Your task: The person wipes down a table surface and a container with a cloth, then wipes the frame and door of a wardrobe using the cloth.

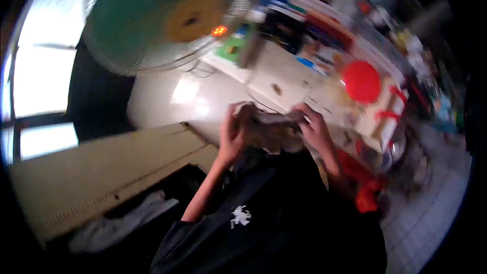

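Both of my hands grip a greyish-brown piece of cloth, stretched between them in front of my black shirt. The frame is blurred, so I cannot make out what kind of cloth item it is. My left hand is closed on its left end, fingers curled over the top edge. At the other end, my right hand pinches the upper right corner. The lower part of the cloth hangs down against my shirt.
A large round fan stands at the upper left, near a bright window. A cream table ahead bears boxes and a red-lidded container. At lower left, grey fabric lies in a dark opening beside a cream panel.
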The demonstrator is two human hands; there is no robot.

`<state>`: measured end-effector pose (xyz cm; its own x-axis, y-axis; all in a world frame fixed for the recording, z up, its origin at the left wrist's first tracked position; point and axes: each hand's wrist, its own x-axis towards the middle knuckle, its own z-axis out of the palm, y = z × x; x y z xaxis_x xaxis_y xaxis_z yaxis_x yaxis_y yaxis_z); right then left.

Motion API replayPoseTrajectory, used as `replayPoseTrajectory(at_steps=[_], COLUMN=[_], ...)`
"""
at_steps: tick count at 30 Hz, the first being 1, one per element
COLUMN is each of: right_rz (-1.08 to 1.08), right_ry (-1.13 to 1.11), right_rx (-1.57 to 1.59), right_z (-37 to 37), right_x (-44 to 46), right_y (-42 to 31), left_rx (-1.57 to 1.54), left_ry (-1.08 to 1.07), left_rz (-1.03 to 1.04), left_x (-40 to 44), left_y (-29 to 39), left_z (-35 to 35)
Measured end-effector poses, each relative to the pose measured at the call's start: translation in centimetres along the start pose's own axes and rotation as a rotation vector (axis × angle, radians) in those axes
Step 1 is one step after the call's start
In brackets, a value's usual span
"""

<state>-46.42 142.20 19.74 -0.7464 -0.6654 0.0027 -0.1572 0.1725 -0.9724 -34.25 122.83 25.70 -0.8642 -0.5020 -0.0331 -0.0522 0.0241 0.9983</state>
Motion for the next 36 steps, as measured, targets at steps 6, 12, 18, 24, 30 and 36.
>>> replayPoseTrajectory(at_steps=[6,12,18,24,30,36], right_rz=[0.184,0.051,-0.131,-0.039,0.004,0.045], right_ry=[-0.214,-0.576,-0.743,-0.885,-1.095,-1.325], right_rx=[0.093,-0.111,0.052,0.187,0.313,0.487], right_z=[3.0,9.8,7.2,13.3,15.8,24.5], right_x=[4.8,8.8,14.5,16.3,19.8,26.4], right_y=[-4.0,-10.0,-3.5,-5.8,-4.3,-0.3], left_rx=[-0.211,-0.261,-0.227,-0.432,-0.204,-0.024], left_ry=[0.235,0.475,0.655,0.738,0.967,1.299], left_rz=[-0.148,-0.075,-0.032,0.009,0.013,-0.068], left_x=[-1.8,-4.9,-3.5,-6.3,-9.3,-7.2], left_y=[-4.2,-2.8,-3.9,-3.5,-4.1,-3.7], left_z=[-7.0,-13.6,-9.1,-13.4,-9.2,-4.6])
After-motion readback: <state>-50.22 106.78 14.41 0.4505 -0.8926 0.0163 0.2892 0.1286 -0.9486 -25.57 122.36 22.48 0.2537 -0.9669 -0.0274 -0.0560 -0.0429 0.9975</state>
